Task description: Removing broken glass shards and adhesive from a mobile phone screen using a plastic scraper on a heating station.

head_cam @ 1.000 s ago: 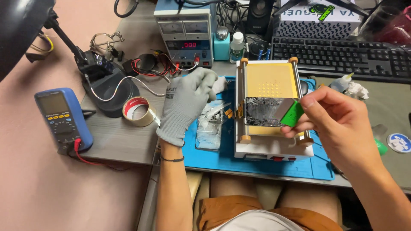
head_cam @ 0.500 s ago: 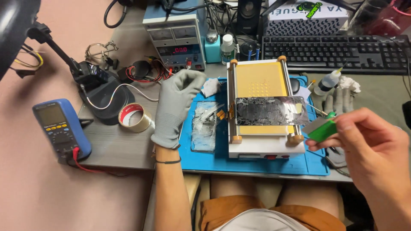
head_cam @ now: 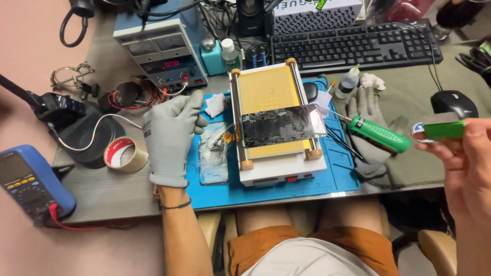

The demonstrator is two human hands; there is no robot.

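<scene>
- While working at the separator machine point(head_cam: 279, 163), clamping a green flat tool point(head_cam: 442, 129) between thumb and fingers of the right hand point(head_cam: 468, 163), well to the right of the machine and clear of the bench edge.
- Resting the gloved left hand point(head_cam: 169, 138) just left of the machine, fingers loosely apart and gripping nothing, fingertips near a stripped phone frame point(head_cam: 212, 153).
- Noting the cracked screen panel point(head_cam: 279, 125) lying across the machine's yellow plate, overhanging its right edge and tilting slightly.
- Judging good practice: steadying the panel with the gloved hand, keeping the tool flat and low at the overhanging edge, easing rather than levering, since shattered glass is likely shedding splinters.
- Keeping the bare right hand off the broken surface.
- Recording on the blue mat point(head_cam: 337, 174) under the machine: a green-handled screwdriver point(head_cam: 379, 135) lying to the right on a spare grey glove point(head_cam: 368, 107), with fine wires beside it, all crossing the straight path from tool to panel.
- Recording behind the machine: a small dropper bottle point(head_cam: 348, 82), a keyboard point(head_cam: 353, 46) and a bench power supply point(head_cam: 158, 48).
- Recording far left of the machine: a tape roll point(head_cam: 125, 155) and a blue multimeter point(head_cam: 28, 181), not obstructing.
</scene>
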